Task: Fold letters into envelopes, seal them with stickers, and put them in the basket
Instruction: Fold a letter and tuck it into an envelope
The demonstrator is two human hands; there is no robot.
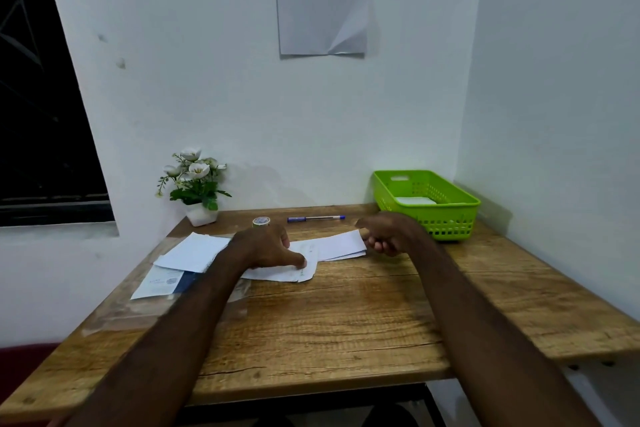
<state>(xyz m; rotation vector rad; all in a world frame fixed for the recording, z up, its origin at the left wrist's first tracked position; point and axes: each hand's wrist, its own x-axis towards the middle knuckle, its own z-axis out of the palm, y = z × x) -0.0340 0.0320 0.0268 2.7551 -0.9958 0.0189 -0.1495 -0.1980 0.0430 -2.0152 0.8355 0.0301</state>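
My left hand (268,248) rests on a white letter sheet (304,269) in the middle of the wooden table (346,322), thumb pressing its near edge. Just right of it lie white envelopes (341,244). My right hand (388,236) hovers over their right end with fingers loosely curled, holding nothing that I can see. More white paper (192,251) and a printed sheet (162,282) lie to the left. A green plastic basket (446,215) stands at the back right with a white envelope (415,201) inside. A small roll of stickers or tape (261,221) sits behind my left hand.
A blue pen (315,218) lies near the back wall. A white pot of artificial flowers (197,187) stands at the back left corner. A clear plastic sleeve (166,312) lies on the table's left part. Walls close in behind and to the right.
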